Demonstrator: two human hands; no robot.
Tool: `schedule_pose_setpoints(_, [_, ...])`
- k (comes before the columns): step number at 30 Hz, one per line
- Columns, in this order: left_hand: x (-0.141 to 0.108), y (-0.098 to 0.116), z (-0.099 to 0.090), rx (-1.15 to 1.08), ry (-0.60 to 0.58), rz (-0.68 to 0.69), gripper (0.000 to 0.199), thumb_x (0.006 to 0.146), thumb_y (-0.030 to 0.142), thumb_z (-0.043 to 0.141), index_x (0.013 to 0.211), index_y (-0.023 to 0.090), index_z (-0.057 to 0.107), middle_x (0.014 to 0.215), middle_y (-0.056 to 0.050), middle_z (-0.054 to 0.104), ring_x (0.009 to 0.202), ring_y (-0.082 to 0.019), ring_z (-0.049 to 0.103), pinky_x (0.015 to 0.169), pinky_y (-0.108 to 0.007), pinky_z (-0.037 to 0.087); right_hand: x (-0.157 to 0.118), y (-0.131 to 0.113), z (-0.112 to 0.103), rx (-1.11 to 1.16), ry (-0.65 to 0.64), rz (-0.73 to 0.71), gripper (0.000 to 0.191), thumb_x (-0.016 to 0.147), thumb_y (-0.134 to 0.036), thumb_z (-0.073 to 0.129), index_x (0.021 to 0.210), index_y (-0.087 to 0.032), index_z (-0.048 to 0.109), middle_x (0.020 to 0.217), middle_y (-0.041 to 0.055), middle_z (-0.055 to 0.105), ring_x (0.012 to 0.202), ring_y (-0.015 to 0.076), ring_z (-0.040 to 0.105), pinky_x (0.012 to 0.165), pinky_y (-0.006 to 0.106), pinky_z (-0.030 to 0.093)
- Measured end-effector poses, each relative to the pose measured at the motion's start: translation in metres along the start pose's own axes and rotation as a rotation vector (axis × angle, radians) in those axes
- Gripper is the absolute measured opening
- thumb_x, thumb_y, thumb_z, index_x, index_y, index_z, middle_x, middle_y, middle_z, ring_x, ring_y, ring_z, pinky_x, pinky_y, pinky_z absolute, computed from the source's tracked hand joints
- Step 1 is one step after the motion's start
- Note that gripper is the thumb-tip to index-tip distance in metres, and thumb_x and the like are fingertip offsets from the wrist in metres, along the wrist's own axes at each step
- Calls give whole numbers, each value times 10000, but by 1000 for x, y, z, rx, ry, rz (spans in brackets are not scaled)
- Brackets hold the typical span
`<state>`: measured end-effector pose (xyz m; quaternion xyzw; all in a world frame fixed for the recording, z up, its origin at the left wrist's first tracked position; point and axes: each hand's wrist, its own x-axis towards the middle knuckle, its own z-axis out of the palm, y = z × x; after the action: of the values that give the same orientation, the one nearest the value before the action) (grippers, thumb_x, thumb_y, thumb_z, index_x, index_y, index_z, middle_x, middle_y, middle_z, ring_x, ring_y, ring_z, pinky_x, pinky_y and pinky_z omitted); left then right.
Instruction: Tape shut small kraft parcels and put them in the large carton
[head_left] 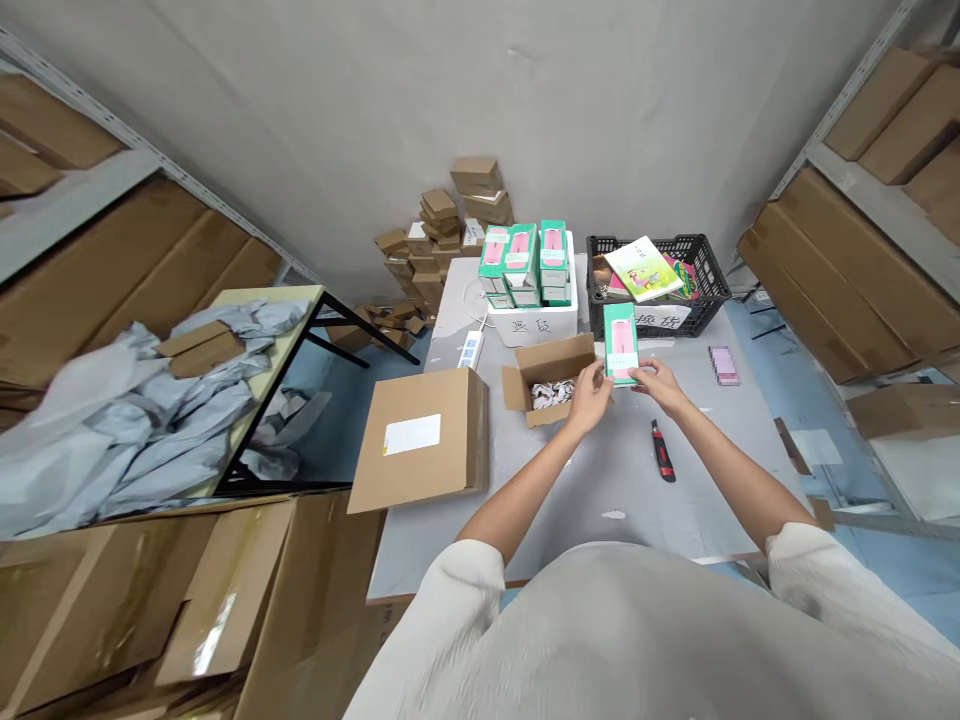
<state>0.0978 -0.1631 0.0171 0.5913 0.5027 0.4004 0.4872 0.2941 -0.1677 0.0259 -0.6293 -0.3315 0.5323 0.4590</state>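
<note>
A green and white box with a pink panel (621,342) is held up over the table between my two hands. My left hand (590,396) grips its lower left side, fingers closed. At its lower right edge, my right hand (657,386) pinches the same box. Just left of it stands an open small cardboard box (553,359) with crumpled paper filling (553,393) inside. A red and black utility knife (663,452) lies on the table below my right hand. Similar green boxes (521,255) stand in a white bin (534,326) at the back.
A black crate (709,290) holding books (645,268) stands at the table's back right. On the left edge sits a large closed carton (420,440), with a power strip (471,349) behind it. Purple cards (724,366) lie at right. Shelves of cartons (840,280) flank the table (540,510).
</note>
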Motion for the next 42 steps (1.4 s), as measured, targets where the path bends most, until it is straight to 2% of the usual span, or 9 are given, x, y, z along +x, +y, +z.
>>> schedule_pose_setpoints(5, [51,19,21,68,13,17,503,998,242,663,1501,239,656,1458,-117,689,1084,-238,738,1073,-415,569,61,-32,-9,-38,34,-25,417,766,-437,929,1028,-246,666,888,29,797,868,212,769,802,354,695])
schedule_pose_setpoints(9, [104,31,31,119,6,51,569,961,203,680,1528,234,651,1550,-125,637,1100,-234,749,1051,-385,587,114,-51,-8,-100,14,-71,282,857,-465,826,932,-214,722,858,30,761,793,188,719,762,337,683])
schedule_pose_setpoints(12, [144,34,36,147,14,20,627,944,199,701,1564,229,620,1613,-119,598,1148,-243,746,1051,-363,589,154,-63,-8,-208,14,-131,341,899,-531,747,870,-192,747,847,48,759,837,223,717,790,362,668])
schedule_pose_setpoints(18, [216,22,37,78,20,3,676,886,232,799,1543,227,640,1583,-98,631,1186,-281,733,1121,-395,555,227,-77,-9,-501,53,-375,413,947,-558,616,932,-193,809,902,60,804,1020,309,712,972,425,583])
schedule_pose_setpoints(22, [244,6,35,33,34,14,695,847,255,840,1516,206,659,1611,-124,588,1226,-307,715,1160,-410,528,256,-75,1,-579,39,-363,411,975,-513,575,919,-186,818,875,83,802,976,315,726,977,424,574])
schedule_pose_setpoints(28, [261,-7,30,92,30,0,772,830,230,784,1576,193,586,1635,-159,537,1255,-307,702,1145,-403,529,273,-71,20,-552,48,-441,422,985,-434,560,1190,-182,831,1140,99,845,1154,326,721,1093,443,545])
schedule_pose_setpoints(33, [263,-9,27,214,11,-50,654,826,231,780,1465,159,662,1571,-191,587,1418,-395,590,1229,-480,446,274,-68,28,-554,37,-398,414,925,-329,607,1257,-203,821,1260,79,830,1262,325,710,1165,466,513])
schedule_pose_setpoints(37, [249,-12,25,326,43,-51,654,835,256,780,1475,194,659,1627,-170,536,1561,-421,431,1329,-514,303,262,-62,24,-531,-28,-373,453,888,-308,654,1304,-203,799,1313,72,814,1227,305,731,1181,468,513])
schedule_pose_setpoints(42, [216,-11,12,328,32,-41,629,871,256,738,1493,218,652,1621,-154,551,1563,-395,441,1334,-509,291,229,-54,17,-514,46,-333,461,853,-268,691,1291,-182,802,1361,122,786,1242,330,729,1215,484,492])
